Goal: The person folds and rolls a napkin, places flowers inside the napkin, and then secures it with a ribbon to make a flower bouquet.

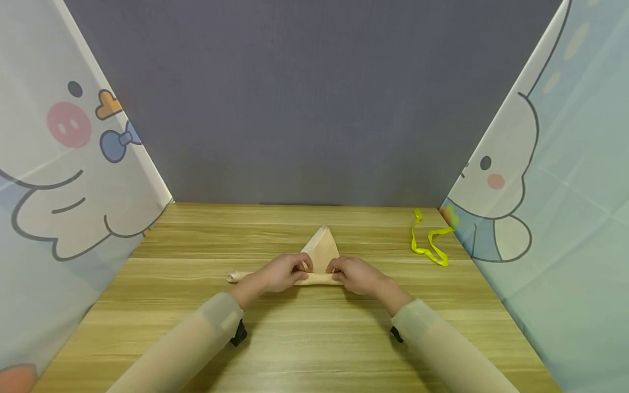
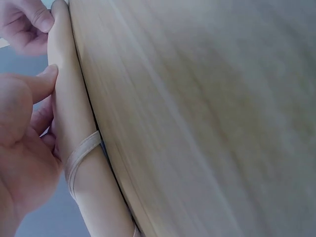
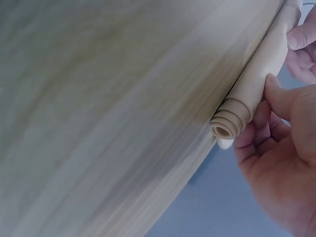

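A smooth beige sheet point(image 1: 321, 252) lies on the table, partly rolled. Its flat part tapers to a point away from me, and the rolled part point(image 2: 74, 98) runs crosswise along the near side. My left hand point(image 1: 282, 273) pinches the roll left of centre, thumb on the near side and fingers curled over the top. On the right, my right hand point(image 1: 361, 275) holds it the same way near the end. Spiral layers show at the roll's right end point(image 3: 226, 127) in the right wrist view. A narrow edge wraps round the roll in the left wrist view.
A crumpled yellow ribbon point(image 1: 427, 248) lies on the wood-grain table point(image 1: 314, 349) at the back right. A dark grey panel point(image 1: 314, 109) stands behind the table. Cartoon-printed sheets hang at the left point(image 1: 29, 218) and right point(image 1: 580, 164).
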`<state>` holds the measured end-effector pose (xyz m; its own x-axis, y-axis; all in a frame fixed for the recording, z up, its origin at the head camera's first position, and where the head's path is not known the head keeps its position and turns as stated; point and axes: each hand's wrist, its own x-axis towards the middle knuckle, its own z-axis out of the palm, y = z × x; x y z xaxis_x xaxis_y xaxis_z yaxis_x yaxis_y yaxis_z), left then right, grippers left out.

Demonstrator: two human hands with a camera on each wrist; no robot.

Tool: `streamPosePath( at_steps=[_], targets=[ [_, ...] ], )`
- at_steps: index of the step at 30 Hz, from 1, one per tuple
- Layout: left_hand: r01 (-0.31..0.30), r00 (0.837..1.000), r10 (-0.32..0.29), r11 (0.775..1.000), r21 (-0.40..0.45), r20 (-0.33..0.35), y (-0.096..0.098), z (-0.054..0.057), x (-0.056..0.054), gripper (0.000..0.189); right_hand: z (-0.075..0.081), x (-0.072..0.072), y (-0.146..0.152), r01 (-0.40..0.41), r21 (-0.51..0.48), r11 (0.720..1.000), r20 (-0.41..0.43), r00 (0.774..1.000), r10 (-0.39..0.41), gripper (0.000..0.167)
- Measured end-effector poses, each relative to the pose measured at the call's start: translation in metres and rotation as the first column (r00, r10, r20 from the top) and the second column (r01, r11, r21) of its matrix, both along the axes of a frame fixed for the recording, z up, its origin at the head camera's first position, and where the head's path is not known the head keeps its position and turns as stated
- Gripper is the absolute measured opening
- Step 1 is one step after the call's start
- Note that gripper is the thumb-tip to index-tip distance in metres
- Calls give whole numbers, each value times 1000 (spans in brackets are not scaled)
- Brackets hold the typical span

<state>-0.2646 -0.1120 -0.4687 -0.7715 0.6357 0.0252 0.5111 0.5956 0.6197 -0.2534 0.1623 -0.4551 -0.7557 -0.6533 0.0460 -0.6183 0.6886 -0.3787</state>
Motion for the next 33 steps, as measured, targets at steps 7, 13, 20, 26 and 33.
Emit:
streamPosePath(
  at_steps=[7, 13, 20, 26, 33],
  targets=[
    [17, 985, -27, 998, -60, -171, 1, 0, 0, 9, -2, -1, -1, -13, -7, 1000, -50, 999, 13, 10],
    [2, 959, -41, 990, -139, -280, 3, 3, 7, 12, -2, 0, 0, -17, 31, 999, -85, 996, 19, 16],
    [10, 966, -51, 987, -160, -252, 6, 1, 8, 15, -5, 6, -2, -83, 107, 991, -246, 963, 107, 17],
    [3, 976, -34, 990, -141, -216, 7, 2, 8, 14, -7, 6, -1, -57, 17, 998, -197, 979, 60, 9],
    [2, 984, -20, 995, -104, -175, 8, 3, 11, 13, -5, 6, 4, -71, -45, 996, -118, 991, 66, 7]
  ],
)
